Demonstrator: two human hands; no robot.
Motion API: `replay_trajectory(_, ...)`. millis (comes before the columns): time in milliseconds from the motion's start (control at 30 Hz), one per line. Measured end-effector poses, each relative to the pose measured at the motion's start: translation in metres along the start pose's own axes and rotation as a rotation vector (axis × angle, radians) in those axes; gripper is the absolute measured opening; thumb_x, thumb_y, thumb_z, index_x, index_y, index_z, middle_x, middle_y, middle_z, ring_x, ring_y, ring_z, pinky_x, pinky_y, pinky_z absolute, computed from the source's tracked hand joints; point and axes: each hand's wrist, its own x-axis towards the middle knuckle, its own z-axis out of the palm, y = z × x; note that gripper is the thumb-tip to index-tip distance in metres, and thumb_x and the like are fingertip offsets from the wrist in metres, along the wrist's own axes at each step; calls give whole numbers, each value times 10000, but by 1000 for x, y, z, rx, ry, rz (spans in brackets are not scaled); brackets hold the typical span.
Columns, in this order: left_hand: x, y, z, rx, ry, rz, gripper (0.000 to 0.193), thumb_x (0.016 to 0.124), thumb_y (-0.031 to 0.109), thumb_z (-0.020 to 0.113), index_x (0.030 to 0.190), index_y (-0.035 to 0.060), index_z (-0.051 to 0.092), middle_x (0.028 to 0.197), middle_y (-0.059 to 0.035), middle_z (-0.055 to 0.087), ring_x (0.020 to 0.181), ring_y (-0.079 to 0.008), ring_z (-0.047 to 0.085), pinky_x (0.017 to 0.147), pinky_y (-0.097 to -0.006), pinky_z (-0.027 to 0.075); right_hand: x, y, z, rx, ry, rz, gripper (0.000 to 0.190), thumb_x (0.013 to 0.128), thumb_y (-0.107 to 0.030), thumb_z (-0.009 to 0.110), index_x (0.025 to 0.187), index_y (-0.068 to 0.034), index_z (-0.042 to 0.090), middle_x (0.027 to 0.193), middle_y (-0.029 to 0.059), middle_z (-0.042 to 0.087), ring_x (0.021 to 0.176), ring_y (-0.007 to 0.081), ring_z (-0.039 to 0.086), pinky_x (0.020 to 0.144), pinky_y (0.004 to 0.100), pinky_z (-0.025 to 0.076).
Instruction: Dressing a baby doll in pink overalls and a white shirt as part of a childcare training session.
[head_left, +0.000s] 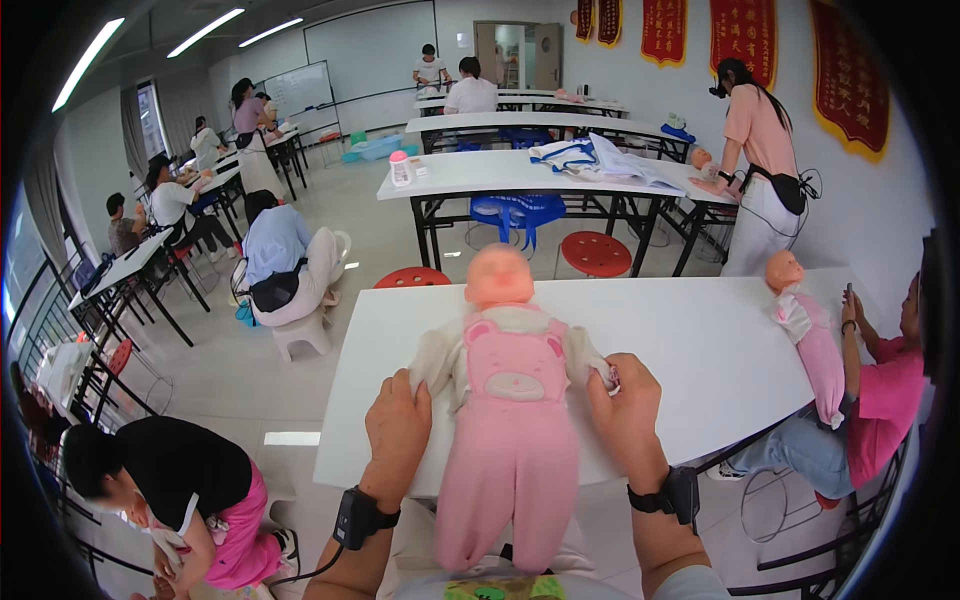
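A baby doll (501, 276) lies face up on a white table (697, 337), its head away from me and its legs reaching past the near edge. It wears pink overalls (510, 442) with a bear face on the bib over a white long-sleeved top (439, 352). My left hand (401, 424) pinches the cuff of the sleeve on the left side of the picture. The other sleeve's cuff is between the thumb and fingers of my right hand (624, 397). Both sleeves are spread outward. The doll's hands are hidden.
At the table's right end lies another doll in pink (817, 349), beside a seated person holding a phone (874, 375). Red stools (596, 253) stand beyond the far edge. A further table (465, 169) holds a bottle, cloth and papers. Several people are around the room.
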Motion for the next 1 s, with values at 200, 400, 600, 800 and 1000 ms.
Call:
replay_trajectory(200,-2,9,-1,-115,-11,2,279,913,163,616,1105,-37,584,919,-216,632,794,-401,631,687,-465,516,92,-4,2,-101,-112,53,145,760,-129,664,801,1,617,721,171,635,646,350,623,585,424,490)
replay_trajectory(400,-4,6,2,-148,-22,-11,284,912,154,617,1120,-38,585,901,-206,624,763,-390,621,670,-464,503,113,34,68,-336,-481,143,234,741,-181,603,888,-28,703,847,199,693,810,377,669,721,454,526)
replay_trajectory(600,-4,4,2,-188,17,6,291,918,157,610,1129,-41,586,912,-208,626,771,-389,623,683,-467,503,114,27,59,-341,-541,186,264,740,-194,601,913,-26,708,888,192,701,851,372,667,759,452,524)
replay_trajectory(800,-3,4,0,-199,11,-31,292,922,164,607,1126,-45,587,958,-224,634,836,-403,629,728,-463,507,95,-13,0,-255,-370,138,209,773,-197,636,836,2,635,825,175,659,736,360,635,677,433,500)
replay_trajectory(1000,-6,-2,3,-219,50,-31,295,918,159,616,1124,-50,588,966,-224,641,818,-392,635,729,-450,513,8,-26,-11,-121,-203,82,139,763,-106,673,838,-30,583,841,133,585,642,328,601,558,400,491)
